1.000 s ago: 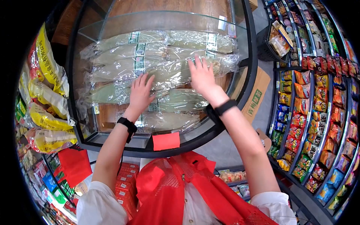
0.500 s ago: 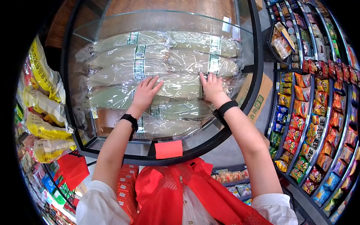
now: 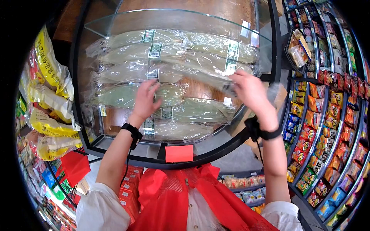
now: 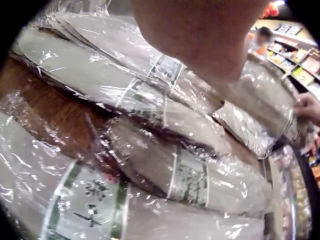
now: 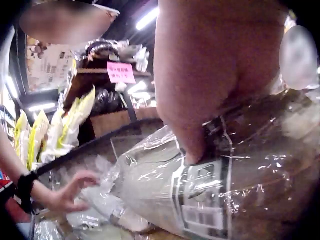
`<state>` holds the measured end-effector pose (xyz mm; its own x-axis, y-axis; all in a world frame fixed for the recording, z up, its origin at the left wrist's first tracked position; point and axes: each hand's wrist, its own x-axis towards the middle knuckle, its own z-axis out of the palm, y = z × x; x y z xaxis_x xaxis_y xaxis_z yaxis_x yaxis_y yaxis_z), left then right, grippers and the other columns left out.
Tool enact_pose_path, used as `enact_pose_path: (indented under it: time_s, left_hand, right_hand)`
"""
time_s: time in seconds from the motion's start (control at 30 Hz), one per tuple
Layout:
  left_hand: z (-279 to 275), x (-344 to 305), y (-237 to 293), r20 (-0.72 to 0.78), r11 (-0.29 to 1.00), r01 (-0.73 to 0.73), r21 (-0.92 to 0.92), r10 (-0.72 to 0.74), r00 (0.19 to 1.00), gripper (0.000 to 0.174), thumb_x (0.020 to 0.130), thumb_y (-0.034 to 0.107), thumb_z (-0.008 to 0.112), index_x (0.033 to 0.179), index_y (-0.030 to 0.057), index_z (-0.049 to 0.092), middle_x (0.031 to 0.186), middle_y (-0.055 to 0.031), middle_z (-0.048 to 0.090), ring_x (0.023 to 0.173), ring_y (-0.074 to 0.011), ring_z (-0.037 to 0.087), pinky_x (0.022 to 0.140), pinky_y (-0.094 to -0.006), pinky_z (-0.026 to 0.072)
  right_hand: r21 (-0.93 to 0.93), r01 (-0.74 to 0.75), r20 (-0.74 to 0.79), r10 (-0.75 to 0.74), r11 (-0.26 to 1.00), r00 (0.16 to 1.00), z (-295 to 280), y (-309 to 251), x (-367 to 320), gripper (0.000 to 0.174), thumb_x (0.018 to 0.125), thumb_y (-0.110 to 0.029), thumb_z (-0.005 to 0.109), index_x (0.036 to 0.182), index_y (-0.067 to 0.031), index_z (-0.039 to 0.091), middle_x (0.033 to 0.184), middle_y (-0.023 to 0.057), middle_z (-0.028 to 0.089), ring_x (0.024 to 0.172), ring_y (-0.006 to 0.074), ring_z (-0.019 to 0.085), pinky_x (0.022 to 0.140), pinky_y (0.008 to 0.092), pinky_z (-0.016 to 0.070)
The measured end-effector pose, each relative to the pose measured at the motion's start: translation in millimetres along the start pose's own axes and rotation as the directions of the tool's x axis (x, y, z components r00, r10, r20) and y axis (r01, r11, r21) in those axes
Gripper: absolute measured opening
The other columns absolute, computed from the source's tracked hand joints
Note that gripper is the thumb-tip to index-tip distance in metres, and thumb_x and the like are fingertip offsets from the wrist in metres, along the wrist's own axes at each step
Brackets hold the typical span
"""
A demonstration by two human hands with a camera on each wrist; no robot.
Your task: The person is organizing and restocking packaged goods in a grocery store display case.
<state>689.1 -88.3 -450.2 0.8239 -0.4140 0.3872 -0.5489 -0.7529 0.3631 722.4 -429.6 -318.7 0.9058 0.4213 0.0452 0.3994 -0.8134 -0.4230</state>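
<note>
My right hand (image 3: 250, 92) grips one end of a long clear-plastic package (image 3: 200, 75), with flat pale-green leaf-like contents, raised and blurred above the others. In the right wrist view my thumb or finger presses beside the green-and-white label of that package (image 5: 145, 180). Over the packages on the left, my left hand (image 3: 144, 101) spreads its fingers, holding nothing. Rows of similar packages (image 3: 127, 96) lie in the glass case (image 3: 216, 156). Brown wooden bottom (image 3: 200, 90) shows beneath the lifted one. The left wrist view shows several labelled packages (image 4: 190, 180) below my hand.
A black rim with a red card (image 3: 179, 153) runs along the case's front. A glass pane (image 3: 173, 15) crosses behind the packages. Yellow-and-white bags (image 3: 50, 104) stand at the left; snack shelves (image 3: 308, 127) and a black basket (image 3: 298, 50) are at the right.
My right hand came down to a package in the middle row, then moved right and lifted it, baring wood beneath. My left hand stays over the left side, fingers spread.
</note>
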Motion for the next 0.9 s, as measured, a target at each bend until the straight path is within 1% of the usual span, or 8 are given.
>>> enact_pose_path:
  time_s: [0.03, 0.1, 0.2, 0.33, 0.5, 0.63, 0.77, 0.9]
  left_hand:
    - [-5, 2, 2, -0.003, 1.000, 0.005, 0.004, -0.005, 1.000, 0.072, 0.063, 0.011, 0.067, 0.128, 0.0124, 0.035, 0.129, -0.0114, 0.036, 0.118, -0.0323, 0.036, 0.096, -0.0453, 0.0319]
    - [-10, 8, 14, 0.479, 0.984, -0.116, 0.135, 0.037, 0.877, 0.079, 0.060, 0.009, 0.066, 0.130, 0.0129, 0.031, 0.137, -0.0128, 0.025, 0.126, -0.0339, 0.025, 0.099, -0.0485, 0.0275]
    - [8, 11, 8, 0.636, 0.961, -0.067, 0.269, -0.125, 0.762, 0.082, 0.059, 0.004, 0.061, 0.133, 0.0141, 0.027, 0.142, -0.0126, 0.014, 0.130, -0.0355, 0.015, 0.100, -0.0521, 0.0246]
    - [24, 17, -19, 0.479, 0.992, -0.081, 0.099, 0.024, 0.878, 0.065, 0.064, -0.005, 0.052, 0.126, 0.0094, 0.038, 0.134, -0.0147, 0.033, 0.120, -0.0394, 0.032, 0.094, -0.0449, 0.0358]
    - [15, 31, -28, 0.256, 1.000, -0.009, -0.014, 0.012, 0.967, 0.049, 0.072, -0.007, 0.042, 0.119, 0.0065, 0.045, 0.116, -0.0143, 0.051, 0.104, -0.0290, 0.051, 0.090, -0.0363, 0.0409]
    - [-9, 45, -34, 0.093, 0.984, 0.151, -0.098, -0.142, 0.985, 0.050, 0.073, -0.010, 0.038, 0.120, 0.0073, 0.044, 0.117, -0.0147, 0.051, 0.103, -0.0330, 0.051, 0.088, -0.0383, 0.0415]
    - [-18, 53, -32, 0.090, 0.987, 0.143, -0.075, -0.137, 0.987, 0.052, 0.073, -0.011, 0.037, 0.121, 0.0074, 0.043, 0.118, -0.0143, 0.050, 0.105, -0.0321, 0.049, 0.090, -0.0373, 0.0408]
    - [-21, 54, -26, 0.110, 0.992, 0.109, -0.070, -0.101, 0.989, 0.055, 0.070, -0.011, 0.039, 0.123, 0.0071, 0.042, 0.122, -0.0136, 0.047, 0.109, -0.0307, 0.046, 0.092, -0.0361, 0.0387]
  right_hand:
    - [-0.037, -0.035, -0.052, 0.033, 0.999, 0.998, -18, -9, -7, 0.020, 0.070, 0.001, 0.053, 0.089, -0.0031, 0.060, 0.091, 0.0118, 0.059, 0.079, 0.0324, 0.058, 0.067, 0.0352, 0.0477]
    - [-0.108, -0.076, -0.133, 0.061, 0.991, 0.989, -50, -22, -24, 0.028, 0.071, 0.005, 0.052, 0.096, -0.0055, 0.060, 0.095, 0.0113, 0.060, 0.082, 0.0312, 0.058, 0.068, 0.0337, 0.0479]
    - [-0.231, -0.160, -0.092, 0.142, 0.960, 0.986, -76, -33, -45, 0.027, 0.073, 0.002, 0.052, 0.097, -0.0049, 0.060, 0.096, 0.0118, 0.061, 0.083, 0.0315, 0.058, 0.067, 0.0345, 0.0482]
    - [-0.458, -0.081, -0.052, 0.064, 0.885, 0.997, -75, -32, -67, 0.027, 0.070, 0.000, 0.050, 0.093, -0.0064, 0.061, 0.094, 0.0065, 0.062, 0.079, 0.0254, 0.060, 0.066, 0.0331, 0.0485]
    - [-0.526, 0.038, 0.129, 0.035, 0.850, 0.991, -56, -24, -84, 0.024, 0.069, -0.006, 0.050, 0.091, -0.0045, 0.059, 0.095, 0.0067, 0.061, 0.087, 0.0220, 0.058, 0.073, 0.0319, 0.0467]
    - [-0.546, 0.138, 0.228, -0.012, 0.826, 0.974, -50, -25, -86, 0.025, 0.068, -0.007, 0.051, 0.092, -0.0042, 0.058, 0.095, 0.0058, 0.060, 0.090, 0.0218, 0.056, 0.076, 0.0334, 0.0465]
    - [-0.517, 0.233, 0.246, -0.118, 0.824, 0.962, -15, -17, -79, 0.026, 0.069, -0.007, 0.052, 0.093, -0.0037, 0.058, 0.096, 0.0081, 0.058, 0.092, 0.0241, 0.056, 0.080, 0.0383, 0.0464]
    - [-0.601, 0.365, 0.317, -0.208, 0.711, 0.925, 53, -25, -52, 0.033, 0.075, -0.010, 0.053, 0.106, 0.0014, 0.055, 0.113, 0.0180, 0.053, 0.098, 0.0321, 0.056, 0.079, 0.0469, 0.0465]
